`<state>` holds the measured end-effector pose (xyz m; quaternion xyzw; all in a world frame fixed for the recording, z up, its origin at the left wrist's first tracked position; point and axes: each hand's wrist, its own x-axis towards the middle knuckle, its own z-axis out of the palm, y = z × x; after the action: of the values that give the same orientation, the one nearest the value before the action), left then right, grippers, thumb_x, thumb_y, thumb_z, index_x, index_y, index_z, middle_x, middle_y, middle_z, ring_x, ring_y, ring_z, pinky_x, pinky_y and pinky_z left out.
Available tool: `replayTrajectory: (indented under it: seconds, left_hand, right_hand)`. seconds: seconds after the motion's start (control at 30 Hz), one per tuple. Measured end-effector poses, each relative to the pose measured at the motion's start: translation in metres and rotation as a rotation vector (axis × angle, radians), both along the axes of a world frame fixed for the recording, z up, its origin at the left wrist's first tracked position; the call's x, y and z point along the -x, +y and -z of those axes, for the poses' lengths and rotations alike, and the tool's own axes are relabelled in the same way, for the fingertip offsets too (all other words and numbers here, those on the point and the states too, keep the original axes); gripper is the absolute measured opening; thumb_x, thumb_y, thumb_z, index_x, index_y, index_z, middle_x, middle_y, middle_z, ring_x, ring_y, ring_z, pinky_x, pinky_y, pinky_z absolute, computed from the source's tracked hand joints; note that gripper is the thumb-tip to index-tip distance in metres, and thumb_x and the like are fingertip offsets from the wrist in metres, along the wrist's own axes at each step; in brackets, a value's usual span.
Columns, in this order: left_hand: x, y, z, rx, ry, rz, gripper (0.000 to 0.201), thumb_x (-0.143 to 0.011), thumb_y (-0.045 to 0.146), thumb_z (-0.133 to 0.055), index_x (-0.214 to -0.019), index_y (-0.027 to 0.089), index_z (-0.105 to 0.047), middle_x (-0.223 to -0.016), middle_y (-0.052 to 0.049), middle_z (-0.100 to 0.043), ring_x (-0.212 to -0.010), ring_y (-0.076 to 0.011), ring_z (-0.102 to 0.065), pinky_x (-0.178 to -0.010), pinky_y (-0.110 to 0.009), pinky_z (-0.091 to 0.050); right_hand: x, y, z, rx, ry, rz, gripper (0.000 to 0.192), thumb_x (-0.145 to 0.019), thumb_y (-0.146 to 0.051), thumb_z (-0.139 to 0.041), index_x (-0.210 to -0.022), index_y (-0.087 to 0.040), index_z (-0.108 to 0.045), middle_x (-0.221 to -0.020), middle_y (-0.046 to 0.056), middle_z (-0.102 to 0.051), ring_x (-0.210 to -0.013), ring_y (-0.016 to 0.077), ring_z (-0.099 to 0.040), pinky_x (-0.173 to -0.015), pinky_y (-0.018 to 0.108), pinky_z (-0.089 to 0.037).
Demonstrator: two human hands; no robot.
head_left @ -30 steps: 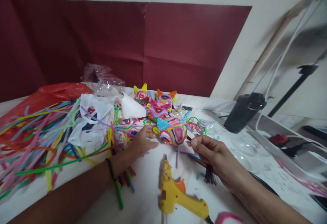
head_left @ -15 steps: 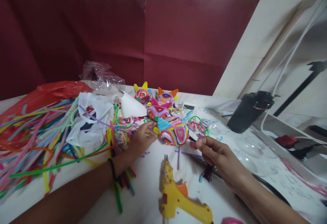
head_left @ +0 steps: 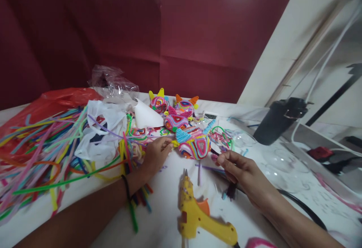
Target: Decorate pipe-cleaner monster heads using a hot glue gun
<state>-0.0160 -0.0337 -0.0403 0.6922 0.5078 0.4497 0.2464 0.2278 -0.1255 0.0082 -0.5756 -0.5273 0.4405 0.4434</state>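
Note:
A colourful pipe-cleaner fish point(head_left: 195, 146), striped in red, yellow and pink with blue fins, is at the middle of the table. My left hand point(head_left: 158, 153) pinches the small yellow part at its left end. On the other side, my right hand point(head_left: 239, 168) has thumb and finger closed on a thin dark cord point(head_left: 215, 152) that leads to the fish's right end. Below that hand hangs a dark tassel point(head_left: 231, 190). Close in front lies a yellow glue gun point(head_left: 195, 214), its nozzle pointing toward the fish.
More pipe-cleaner figures point(head_left: 177, 120) sit behind the fish. Loose pipe cleaners point(head_left: 42, 157) and a white plastic bag point(head_left: 103, 127) cover the left. Clear plastic domes point(head_left: 278, 165), a black container point(head_left: 275, 121) and a tray with cables point(head_left: 319, 153) stand on the right.
My left fingers have closed more tightly on the yellow part of the fish. My right hand stays on the cord, nearly still. The view has shifted slightly.

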Motion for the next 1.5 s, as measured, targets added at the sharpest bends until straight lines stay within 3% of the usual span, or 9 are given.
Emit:
replayTrajectory:
  seconds: [0.3,0.5,0.67,0.87,1.0,1.2,1.33,1.5]
  left_hand:
    - [-0.004,-0.010,-0.016,0.009,0.033,0.010,0.017,-0.080,0.031,-0.054,-0.088,0.020,-0.065,-0.074,-0.001,-0.070,-0.070,-0.0174,-0.066,-0.063,-0.026,-0.049]
    - [-0.004,-0.012,-0.020,0.041,-0.004,0.031,0.025,-0.079,0.036,-0.058,-0.095,0.018,-0.064,-0.087,-0.005,-0.070,-0.083,-0.0201,-0.067,-0.075,-0.031,-0.052]
    - [-0.001,-0.010,-0.017,0.116,-0.072,0.044,0.050,-0.069,0.032,-0.067,-0.116,0.018,-0.056,-0.095,-0.004,-0.065,-0.077,-0.0163,-0.064,-0.069,-0.029,-0.052]
    - [-0.002,0.001,-0.004,0.226,-0.182,0.092,0.061,-0.058,0.024,-0.070,-0.115,0.016,-0.053,-0.091,-0.005,-0.065,-0.077,-0.0164,-0.062,-0.068,-0.029,-0.051]
    - [-0.005,0.004,-0.003,0.345,-0.385,0.178,0.065,-0.050,0.020,-0.074,-0.110,0.018,-0.050,-0.084,-0.003,-0.067,-0.085,-0.0209,-0.066,-0.075,-0.032,-0.052]
    - [-0.014,-0.007,-0.021,0.464,-0.454,0.242,0.059,-0.056,0.019,-0.079,-0.108,0.020,-0.050,-0.100,-0.006,-0.069,-0.098,-0.0210,-0.066,-0.088,-0.033,-0.048]
    - [-0.020,-0.015,-0.032,0.482,-0.502,0.306,0.050,-0.057,0.016,-0.080,-0.099,0.022,-0.053,-0.092,-0.002,-0.070,-0.088,-0.0186,-0.067,-0.085,-0.031,-0.049]
    - [-0.024,-0.016,-0.028,0.496,-0.558,0.401,0.043,-0.062,0.011,-0.076,-0.098,0.020,-0.057,-0.100,-0.006,-0.070,-0.091,-0.0181,-0.066,-0.088,-0.032,-0.048]
  right_hand:
    - [0.002,0.002,0.002,-0.001,0.071,0.003,0.058,-0.060,-0.072,-0.070,-0.073,-0.018,-0.053,-0.054,-0.006,-0.037,-0.047,0.0063,-0.026,-0.045,0.022,-0.017]
    - [0.003,0.002,-0.001,0.001,0.077,-0.005,0.059,-0.059,-0.072,-0.069,-0.073,-0.016,-0.053,-0.052,-0.008,-0.033,-0.046,0.0056,-0.023,-0.045,0.022,-0.015]
    - [-0.001,0.005,-0.003,-0.084,0.060,0.064,0.050,-0.063,-0.063,-0.070,-0.068,-0.016,-0.055,-0.058,-0.004,-0.045,-0.055,0.0093,-0.036,-0.054,0.024,-0.026]
    - [-0.007,0.016,0.003,-0.060,0.286,0.134,0.032,-0.062,-0.041,-0.076,-0.069,-0.015,-0.059,-0.070,0.001,-0.059,-0.070,0.0137,-0.050,-0.065,0.026,-0.038]
    - [-0.004,0.026,0.010,-0.003,0.462,0.177,0.019,-0.069,-0.028,-0.070,-0.070,-0.017,-0.055,-0.075,0.002,-0.061,-0.070,0.0140,-0.057,-0.065,0.025,-0.046]
    - [0.003,0.040,0.018,0.075,0.690,0.225,0.013,-0.079,-0.013,-0.060,-0.071,-0.017,-0.050,-0.076,0.003,-0.061,-0.066,0.0120,-0.062,-0.062,0.024,-0.055]
    - [0.011,0.043,0.019,0.100,0.759,0.235,0.013,-0.084,-0.008,-0.052,-0.075,-0.017,-0.049,-0.071,0.003,-0.060,-0.061,0.0113,-0.062,-0.058,0.023,-0.056]
    - [0.020,0.043,0.019,0.098,0.807,0.237,0.016,-0.089,-0.007,-0.043,-0.078,-0.018,-0.045,-0.070,0.002,-0.060,-0.057,0.0109,-0.063,-0.052,0.022,-0.055]
